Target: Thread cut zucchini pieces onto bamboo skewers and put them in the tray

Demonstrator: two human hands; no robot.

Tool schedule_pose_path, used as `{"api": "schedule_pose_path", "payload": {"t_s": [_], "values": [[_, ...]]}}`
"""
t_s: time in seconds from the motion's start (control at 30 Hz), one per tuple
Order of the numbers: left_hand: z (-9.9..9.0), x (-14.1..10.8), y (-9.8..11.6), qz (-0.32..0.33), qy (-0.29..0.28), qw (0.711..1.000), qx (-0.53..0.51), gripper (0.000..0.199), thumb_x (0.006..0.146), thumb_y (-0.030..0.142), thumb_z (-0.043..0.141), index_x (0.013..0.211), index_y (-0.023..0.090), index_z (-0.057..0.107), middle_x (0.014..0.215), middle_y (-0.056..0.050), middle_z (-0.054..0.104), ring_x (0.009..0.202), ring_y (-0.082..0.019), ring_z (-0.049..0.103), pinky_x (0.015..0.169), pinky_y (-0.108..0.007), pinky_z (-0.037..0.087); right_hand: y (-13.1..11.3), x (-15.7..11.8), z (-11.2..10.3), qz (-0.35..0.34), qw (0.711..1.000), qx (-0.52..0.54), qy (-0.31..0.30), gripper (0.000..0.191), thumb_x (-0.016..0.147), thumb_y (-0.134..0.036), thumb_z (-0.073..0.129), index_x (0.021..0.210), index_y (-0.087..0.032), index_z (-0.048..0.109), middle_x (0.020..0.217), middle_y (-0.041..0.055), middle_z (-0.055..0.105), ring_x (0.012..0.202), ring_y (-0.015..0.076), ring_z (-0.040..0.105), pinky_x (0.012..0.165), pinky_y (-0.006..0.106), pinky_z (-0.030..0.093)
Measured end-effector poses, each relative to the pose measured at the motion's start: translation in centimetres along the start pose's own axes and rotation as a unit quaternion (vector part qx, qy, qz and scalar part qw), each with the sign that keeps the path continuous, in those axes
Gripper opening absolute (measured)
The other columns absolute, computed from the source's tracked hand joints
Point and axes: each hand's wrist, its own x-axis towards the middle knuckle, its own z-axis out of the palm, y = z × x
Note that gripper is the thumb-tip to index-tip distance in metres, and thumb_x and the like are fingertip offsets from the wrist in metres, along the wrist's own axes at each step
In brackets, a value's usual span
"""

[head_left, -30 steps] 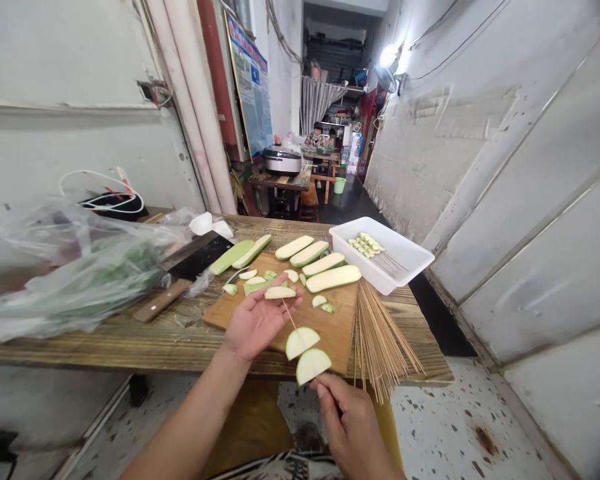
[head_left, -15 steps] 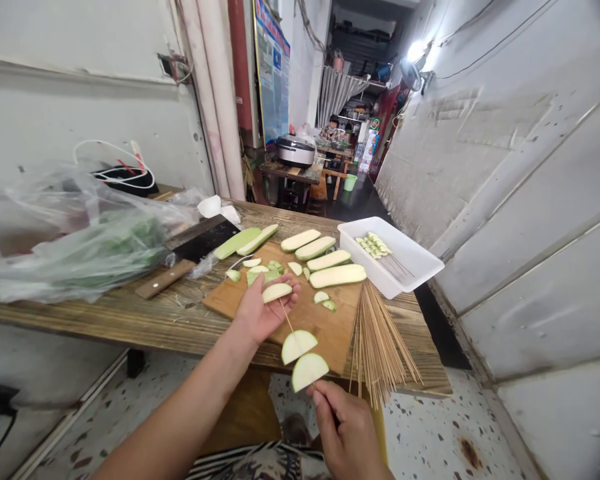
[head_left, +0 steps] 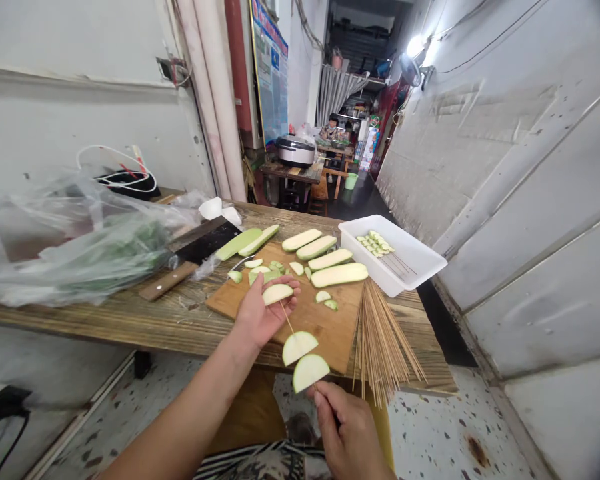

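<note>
My right hand (head_left: 347, 423) is closed around the lower end of a thin wooden skewer (head_left: 287, 316). Two half-round zucchini slices (head_left: 311, 372) are threaded on it, one above the other. The skewer's tip meets a third zucchini slice (head_left: 278, 294) held in the curled fingers of my left hand (head_left: 260, 317); whether it has pierced the slice I cannot tell. Beneath my hands lies a wooden cutting board (head_left: 325, 333) with small zucchini pieces (head_left: 265, 275) and several halved zucchini (head_left: 339, 275) along its far side.
A fan of loose skewers (head_left: 383, 347) lies at the board's right. Behind it, a white plastic tub (head_left: 420, 263) holds filled skewers (head_left: 377, 244). To the left are a cleaver (head_left: 207, 241) and a plastic bag of greens (head_left: 115, 257). A person (head_left: 331, 127) sits far back.
The view shifts slightly. My hands, the skewer and the slices keep nearly the same positions relative to each other.
</note>
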Motion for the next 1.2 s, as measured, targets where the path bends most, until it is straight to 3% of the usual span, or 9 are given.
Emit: {"api": "schedule_pose_path", "payload": {"t_s": [0.87,1.2], "values": [[0.45,-0.38,-0.18,0.018,0.007,1.000,0.016,0.052,0.092,0.040,0.028,0.077,0.005,0.064,0.071,-0.016,0.066,0.061,-0.018,0.063,0.052,-0.029,0.052,-0.26,0.18,-0.18,-0.039,0.999,0.010,0.029,0.023,0.089,-0.015,0.036,0.082,-0.018,0.058,0.066,0.0020,0.062,0.058,0.0124,0.061,0.057,0.017,0.044],[0.40,-0.64,-0.34,0.031,-0.019,0.998,0.046,0.047,0.092,0.034,0.030,0.081,0.003,0.065,0.073,-0.017,0.067,0.061,-0.018,0.063,0.055,-0.028,0.051,-0.32,0.34,-0.22,-0.037,0.999,-0.003,0.017,0.025,0.090,-0.017,0.035,0.078,-0.017,0.057,0.063,0.0025,0.060,0.054,0.0124,0.058,0.054,0.017,0.041]]}}
